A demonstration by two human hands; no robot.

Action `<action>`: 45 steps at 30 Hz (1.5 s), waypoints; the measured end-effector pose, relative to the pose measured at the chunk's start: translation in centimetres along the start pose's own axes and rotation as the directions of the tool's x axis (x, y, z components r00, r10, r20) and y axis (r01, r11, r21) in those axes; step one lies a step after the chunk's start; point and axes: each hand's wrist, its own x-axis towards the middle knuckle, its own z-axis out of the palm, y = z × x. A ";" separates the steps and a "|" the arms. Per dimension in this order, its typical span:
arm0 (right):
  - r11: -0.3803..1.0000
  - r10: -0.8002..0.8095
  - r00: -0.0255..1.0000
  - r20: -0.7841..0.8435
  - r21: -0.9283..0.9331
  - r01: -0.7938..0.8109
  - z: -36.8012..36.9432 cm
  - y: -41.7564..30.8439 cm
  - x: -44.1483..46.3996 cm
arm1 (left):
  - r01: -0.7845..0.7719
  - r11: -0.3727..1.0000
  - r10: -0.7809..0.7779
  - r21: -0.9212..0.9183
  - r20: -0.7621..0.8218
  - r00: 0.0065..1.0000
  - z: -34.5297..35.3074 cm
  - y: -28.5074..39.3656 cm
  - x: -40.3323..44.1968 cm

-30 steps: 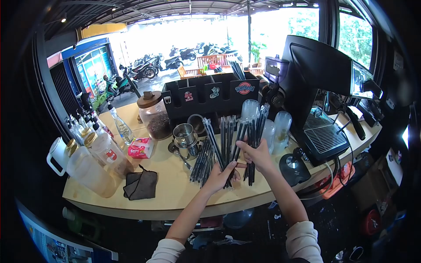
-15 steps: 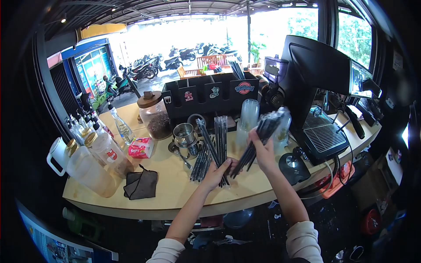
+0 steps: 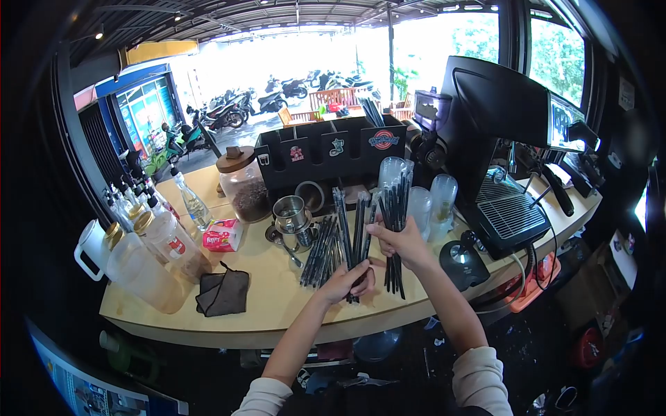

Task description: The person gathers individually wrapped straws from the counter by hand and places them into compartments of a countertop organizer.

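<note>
My right hand [image 3: 404, 244] is closed around an upright bundle of black straws [image 3: 395, 201] in clear wrappers; their lower ends hang just below the fist. Beside it, my left hand [image 3: 349, 280] grips several more wrapped straws [image 3: 343, 225] near their lower ends, fanned slightly apart. The two bunches stand close together, and a straw or two lean between the hands. On the counter left of them lies a loose pile of wrapped black straws [image 3: 320, 261]. Whether the lower tips touch the counter is hard to see.
Behind the hands stands a black compartment organizer [image 3: 316, 158], with clear plastic cups [image 3: 444, 194] to the right. A metal cup [image 3: 291, 213], tissue pack [image 3: 222, 235], dark cloth [image 3: 223, 291] and pitcher [image 3: 142, 270] are left. The espresso machine [image 3: 513, 215] occupies the right.
The right hand's bundle has turned from a slant to upright and come down and left, closer to the left hand. The left hand's straws now stand straighter.
</note>
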 end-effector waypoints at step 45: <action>0.386 -0.346 0.782 0.519 -0.681 0.623 -0.3 2.5 -2.4 | -0.181 0.909 -0.018 -0.375 -0.470 0.882 0.0 2.8 2.0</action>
